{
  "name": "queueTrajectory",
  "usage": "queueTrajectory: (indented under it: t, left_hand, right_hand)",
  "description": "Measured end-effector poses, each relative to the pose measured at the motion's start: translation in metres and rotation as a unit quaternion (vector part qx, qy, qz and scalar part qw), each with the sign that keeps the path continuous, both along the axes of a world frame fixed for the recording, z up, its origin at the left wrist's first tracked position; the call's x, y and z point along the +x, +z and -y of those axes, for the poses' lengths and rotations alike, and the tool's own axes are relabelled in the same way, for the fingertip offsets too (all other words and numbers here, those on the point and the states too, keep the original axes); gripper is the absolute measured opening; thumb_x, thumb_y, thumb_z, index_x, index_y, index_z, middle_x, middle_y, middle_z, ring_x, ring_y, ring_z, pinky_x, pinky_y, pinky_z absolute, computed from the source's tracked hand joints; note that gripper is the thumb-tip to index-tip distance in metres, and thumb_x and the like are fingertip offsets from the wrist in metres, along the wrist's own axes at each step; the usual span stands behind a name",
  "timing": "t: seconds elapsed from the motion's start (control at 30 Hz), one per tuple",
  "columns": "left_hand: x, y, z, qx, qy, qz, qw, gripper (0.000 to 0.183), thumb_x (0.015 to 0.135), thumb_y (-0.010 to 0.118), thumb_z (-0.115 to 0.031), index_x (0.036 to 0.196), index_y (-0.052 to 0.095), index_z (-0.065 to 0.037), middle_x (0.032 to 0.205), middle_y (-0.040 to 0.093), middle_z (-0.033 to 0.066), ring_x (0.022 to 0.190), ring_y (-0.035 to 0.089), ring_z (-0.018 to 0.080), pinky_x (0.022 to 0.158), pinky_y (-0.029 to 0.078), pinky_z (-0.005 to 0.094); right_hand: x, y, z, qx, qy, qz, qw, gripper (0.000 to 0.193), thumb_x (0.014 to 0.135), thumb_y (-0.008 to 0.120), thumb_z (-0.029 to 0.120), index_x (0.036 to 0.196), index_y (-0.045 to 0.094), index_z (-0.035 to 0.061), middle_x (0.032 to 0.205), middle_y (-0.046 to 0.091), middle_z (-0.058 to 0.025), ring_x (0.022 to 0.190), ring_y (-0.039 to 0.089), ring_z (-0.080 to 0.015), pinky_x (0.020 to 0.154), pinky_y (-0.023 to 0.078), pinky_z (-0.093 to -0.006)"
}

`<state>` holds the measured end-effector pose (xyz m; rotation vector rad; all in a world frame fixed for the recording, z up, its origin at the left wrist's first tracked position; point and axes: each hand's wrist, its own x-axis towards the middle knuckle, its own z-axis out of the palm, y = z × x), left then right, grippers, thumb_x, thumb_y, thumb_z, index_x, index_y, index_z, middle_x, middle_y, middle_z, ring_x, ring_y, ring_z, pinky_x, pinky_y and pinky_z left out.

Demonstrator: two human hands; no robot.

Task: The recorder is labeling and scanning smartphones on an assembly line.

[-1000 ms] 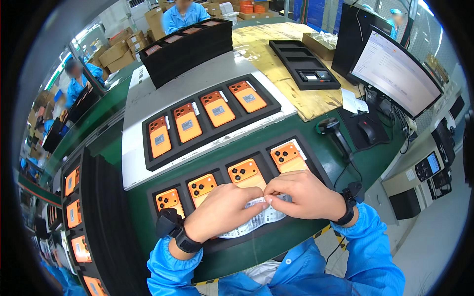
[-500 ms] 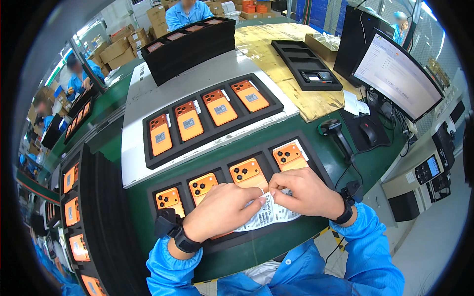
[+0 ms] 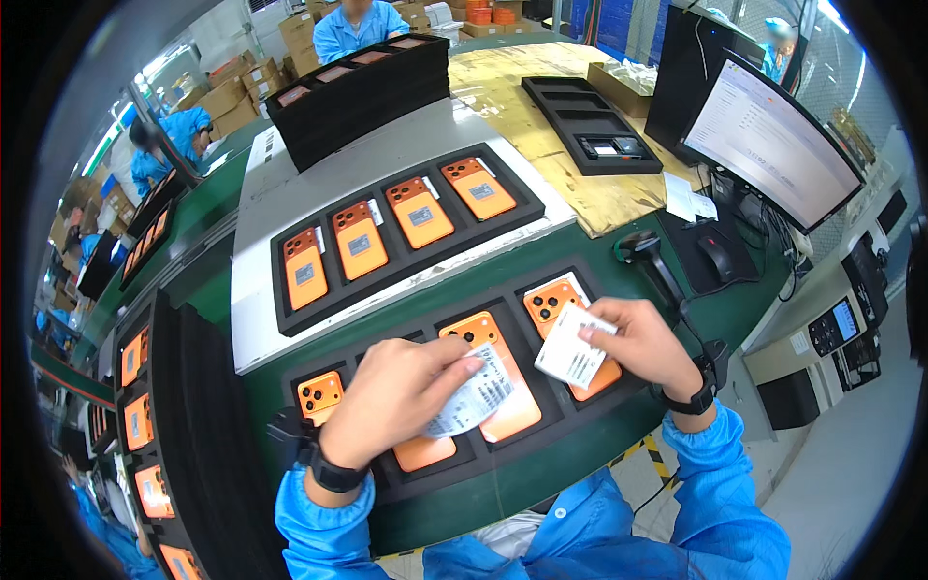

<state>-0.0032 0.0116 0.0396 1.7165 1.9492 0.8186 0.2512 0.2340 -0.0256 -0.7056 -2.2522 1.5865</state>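
My left hand [image 3: 396, 391] pinches a curled strip of white printed labels [image 3: 472, 398] between thumb and fingers. The strip hangs over the second and third orange phones of the near tray. In my right hand [image 3: 640, 338] is a separate white label piece [image 3: 570, 353], held by thumb and fingers above the rightmost phone [image 3: 592, 385]. Below both hands lies a black foam tray [image 3: 548, 404] with orange phones in its slots, camera side up. The third phone [image 3: 512, 411] shows between my hands. My left hand and wrist partly hide the two phones on the left.
Behind is another black tray [image 3: 406, 261] of orange phones with grey labels, on a white board. A barcode scanner [image 3: 652, 261], mouse [image 3: 715, 256] and monitor [image 3: 773, 145] stand right. Stacked black trays [image 3: 198, 416] stand left; co-workers sit beyond.
My hands were together on one label strip. They have moved apart: the right now holds a separate piece, while the left keeps the longer strip further left.
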Motion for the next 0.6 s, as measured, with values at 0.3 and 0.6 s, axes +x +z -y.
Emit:
queueTrajectory:
  t: [0.3,0.6]
  left_hand:
    - [0.014,-0.06,-0.031,0.015,-0.261,0.006,0.965,0.029,0.112,0.055,-0.022,0.125,0.068,0.001,0.129,0.07,0.0174,0.126,0.063,0.0339,0.119,0.038,0.0506]
    - [0.004,-0.019,0.006,0.02,-0.238,0.0,0.971,0.022,0.108,0.059,-0.017,0.119,0.07,-0.003,0.136,0.069,0.0112,0.14,0.059,0.031,0.127,0.031,0.0562]
  right_hand:
    - [0.001,0.002,0.005,-0.099,-0.052,-0.019,0.994,0.033,0.102,0.074,0.004,0.132,0.066,-0.0034,0.112,0.068,-0.0048,0.097,0.072,-0.01,0.081,0.057,-0.0254]
    - [-0.033,-0.01,0.021,-0.007,0.056,-0.037,0.998,0.05,0.11,0.067,0.023,0.152,0.056,-0.0012,0.129,0.058,-0.0116,0.101,0.063,-0.0146,0.09,0.054,-0.0298]
